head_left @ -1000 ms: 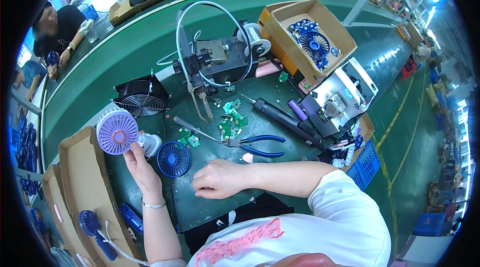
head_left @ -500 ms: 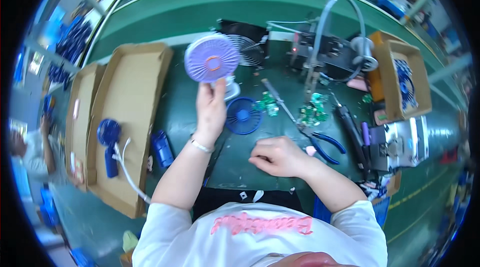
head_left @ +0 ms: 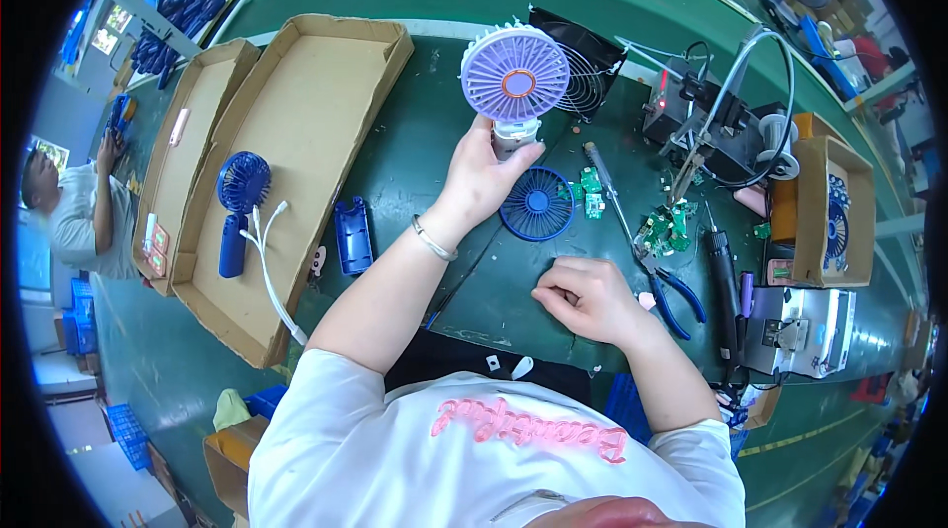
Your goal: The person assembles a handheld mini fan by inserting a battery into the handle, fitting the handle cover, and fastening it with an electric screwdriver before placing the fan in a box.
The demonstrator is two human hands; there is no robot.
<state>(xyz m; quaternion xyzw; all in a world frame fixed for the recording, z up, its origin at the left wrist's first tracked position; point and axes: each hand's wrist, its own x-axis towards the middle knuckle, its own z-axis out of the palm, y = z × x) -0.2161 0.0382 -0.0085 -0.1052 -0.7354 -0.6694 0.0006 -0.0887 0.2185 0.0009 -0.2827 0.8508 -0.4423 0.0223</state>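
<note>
A handheld fan with a round purple grille (head_left: pixel 515 74) and a short white handle (head_left: pixel 513 137) is held up over the far middle of the bench. My left hand (head_left: pixel 482 172) is wrapped round that handle, with the grille face turned up toward me. Below the fan, a loose dark blue fan grille (head_left: pixel 538 203) lies flat on the green bench. My right hand (head_left: pixel 591 299) rests on the bench in a loose fist, with nothing visible in it. Near it lie blue-handled pliers (head_left: pixel 679 301) and a small pink-white piece (head_left: pixel 647 300).
Cardboard trays at left hold a blue handheld fan (head_left: pixel 242 182) and white cable (head_left: pixel 272 281). Beside them lies a blue casing (head_left: pixel 353 237). Green circuit boards (head_left: pixel 668 228), a screwdriver (head_left: pixel 603 172), a soldering iron (head_left: pixel 723 281), a wire-feed machine (head_left: pixel 706 123) and a parts box (head_left: pixel 857 182) stand right.
The whole view has shifted, moving the bench rightward in the picture. My left hand has carried the fan slightly right relative to the bench, showing more of its handle. My right hand stays curled.
</note>
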